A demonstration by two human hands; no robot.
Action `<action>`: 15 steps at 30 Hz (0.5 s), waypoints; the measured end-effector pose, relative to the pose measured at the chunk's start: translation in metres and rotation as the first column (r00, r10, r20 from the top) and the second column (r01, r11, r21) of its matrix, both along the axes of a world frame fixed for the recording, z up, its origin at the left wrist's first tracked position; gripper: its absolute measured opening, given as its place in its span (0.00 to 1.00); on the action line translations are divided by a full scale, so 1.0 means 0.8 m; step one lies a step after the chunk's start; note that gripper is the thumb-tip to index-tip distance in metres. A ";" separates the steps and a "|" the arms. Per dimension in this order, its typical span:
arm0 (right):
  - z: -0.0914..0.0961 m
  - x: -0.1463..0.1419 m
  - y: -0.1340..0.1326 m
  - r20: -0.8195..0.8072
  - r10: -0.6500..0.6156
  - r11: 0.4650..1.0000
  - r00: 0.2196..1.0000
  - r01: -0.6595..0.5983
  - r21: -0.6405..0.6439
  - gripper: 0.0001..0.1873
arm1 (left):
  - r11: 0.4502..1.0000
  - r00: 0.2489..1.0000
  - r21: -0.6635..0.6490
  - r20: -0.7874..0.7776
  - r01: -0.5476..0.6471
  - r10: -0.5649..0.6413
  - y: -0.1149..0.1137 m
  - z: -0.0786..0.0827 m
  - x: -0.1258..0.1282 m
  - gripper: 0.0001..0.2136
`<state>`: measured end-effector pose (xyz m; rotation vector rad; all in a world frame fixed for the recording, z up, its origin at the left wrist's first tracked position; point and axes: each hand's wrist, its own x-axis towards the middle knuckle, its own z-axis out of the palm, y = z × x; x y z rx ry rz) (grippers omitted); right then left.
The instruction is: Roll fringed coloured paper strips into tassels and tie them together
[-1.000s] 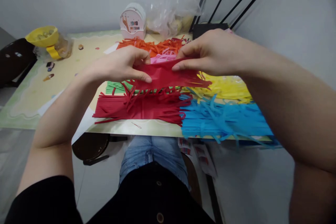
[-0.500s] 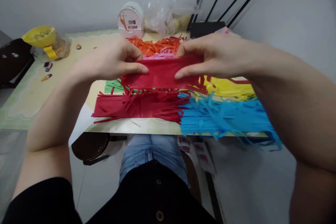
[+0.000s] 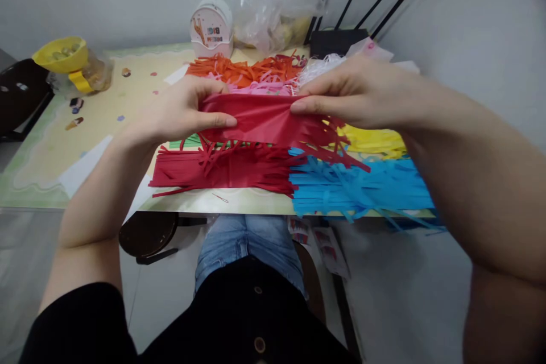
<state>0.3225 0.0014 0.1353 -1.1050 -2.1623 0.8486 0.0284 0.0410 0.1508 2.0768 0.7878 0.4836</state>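
Note:
Between my hands a red fringed tissue-paper sheet [image 3: 260, 119] is held up above the table, its cut strips hanging at the ends. My left hand [image 3: 191, 105] pinches its left part, thumb in front and fingers behind. On the right, my right hand [image 3: 341, 94] pinches the top edge, and creases run from the thumb. Below lies a darker red fringed paper [image 3: 230, 170], flat near the table's front edge. Blue fringed paper [image 3: 358, 185] lies to its right, with some strips hanging over the edge. A small loop of red thread [image 3: 220, 197] rests in front.
Behind the held sheet lie orange fringe [image 3: 247, 71], pink fringe [image 3: 267, 85] and white shreds [image 3: 322, 65]. Yellow fringe [image 3: 375, 141] is at right, green [image 3: 181, 142] at left. A white tub [image 3: 211, 28], a black antenna device [image 3: 336, 42] and a yellow bowl [image 3: 60, 57] stand farther back.
My right hand has shifted slightly right and up along the red sheet, pulling creases into it. The sheet's right fringe now spreads farther right. My left hand has moved slightly left.

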 end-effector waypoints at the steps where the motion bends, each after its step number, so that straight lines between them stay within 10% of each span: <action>1: -0.006 -0.002 -0.002 -0.036 -0.008 1.000 0.999 0.008 0.009 0.23 | 1.000 0.999 -0.024 0.042 -0.010 0.011 -0.003 -0.006 -0.001 0.16; 15: -0.068 -0.044 -0.043 -0.598 -0.301 0.953 0.743 0.247 -0.173 0.07 | 0.950 0.855 -0.204 0.420 -0.237 0.304 -0.033 -0.074 -0.015 0.03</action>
